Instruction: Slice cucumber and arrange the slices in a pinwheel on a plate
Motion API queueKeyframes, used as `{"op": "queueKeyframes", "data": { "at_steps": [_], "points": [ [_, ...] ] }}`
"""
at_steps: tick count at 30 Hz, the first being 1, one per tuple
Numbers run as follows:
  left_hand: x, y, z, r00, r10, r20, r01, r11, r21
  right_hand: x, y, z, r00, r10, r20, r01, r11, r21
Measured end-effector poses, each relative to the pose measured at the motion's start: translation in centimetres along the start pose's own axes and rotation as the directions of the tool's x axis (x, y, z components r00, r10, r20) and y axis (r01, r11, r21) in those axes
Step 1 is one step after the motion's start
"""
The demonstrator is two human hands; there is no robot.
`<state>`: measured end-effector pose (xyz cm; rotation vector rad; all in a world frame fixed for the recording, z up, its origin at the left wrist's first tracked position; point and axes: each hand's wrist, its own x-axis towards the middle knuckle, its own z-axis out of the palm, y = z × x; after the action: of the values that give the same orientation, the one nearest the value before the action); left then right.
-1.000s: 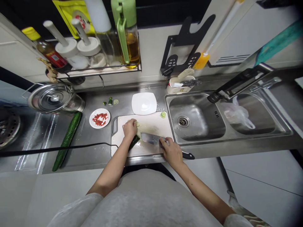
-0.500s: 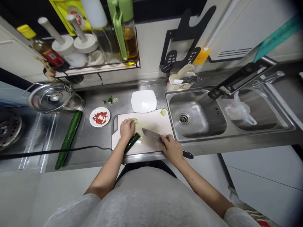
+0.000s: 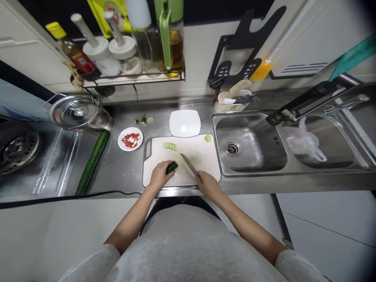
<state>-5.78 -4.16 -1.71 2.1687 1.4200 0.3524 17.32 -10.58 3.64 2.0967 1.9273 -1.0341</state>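
On the white cutting board (image 3: 188, 178), my left hand (image 3: 160, 174) is closed around a dark green cucumber piece (image 3: 172, 167), whose end sticks out to the right. My right hand (image 3: 209, 185) grips a kitchen knife (image 3: 188, 163) by its handle, the blade pointing up and left, a short gap from the cucumber piece. Behind my left hand lies an overlapping row of thin cucumber slices (image 3: 170, 146). A few more slices (image 3: 208, 138) are at the board's far right corner.
Behind the board is a white square plate (image 3: 185, 123). A small plate (image 3: 122, 145) of chopped red bits, cucumber ends (image 3: 143, 119), a whole cucumber (image 3: 92, 162) and a steel pot (image 3: 104, 117) are to the left. A double sink (image 3: 249, 145) is on the right.
My left hand has moved back from the slices to take hold of the cucumber piece. The knife is now held by its handle, its blade turned more forward. The view has shifted slightly.
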Motion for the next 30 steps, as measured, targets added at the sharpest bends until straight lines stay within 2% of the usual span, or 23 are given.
{"op": "queueKeyframes", "data": {
  "at_steps": [6,10,17,30],
  "points": [
    [-1.3,0.3,0.1,0.999,0.035,0.025,-0.034,0.999,-0.042,-0.4,-1.7,0.3,0.999,-0.04,0.015,0.04,0.999,-0.003],
    [-2.4,0.9,0.8,0.997,0.037,-0.062,-0.038,0.999,-0.013,-0.8,-2.4,0.5,0.998,-0.034,0.053,0.035,0.999,-0.014],
    [-2.7,0.4,2.1,0.969,0.169,-0.18,-0.166,0.986,0.032,-1.5,-3.3,0.3,0.996,-0.014,0.089,0.024,0.994,-0.106],
    [-2.7,0.4,2.1,0.983,0.127,-0.129,-0.125,0.992,0.024,-2.0,-3.9,0.1,0.993,-0.018,0.118,0.037,0.986,-0.162]
  ]
}}
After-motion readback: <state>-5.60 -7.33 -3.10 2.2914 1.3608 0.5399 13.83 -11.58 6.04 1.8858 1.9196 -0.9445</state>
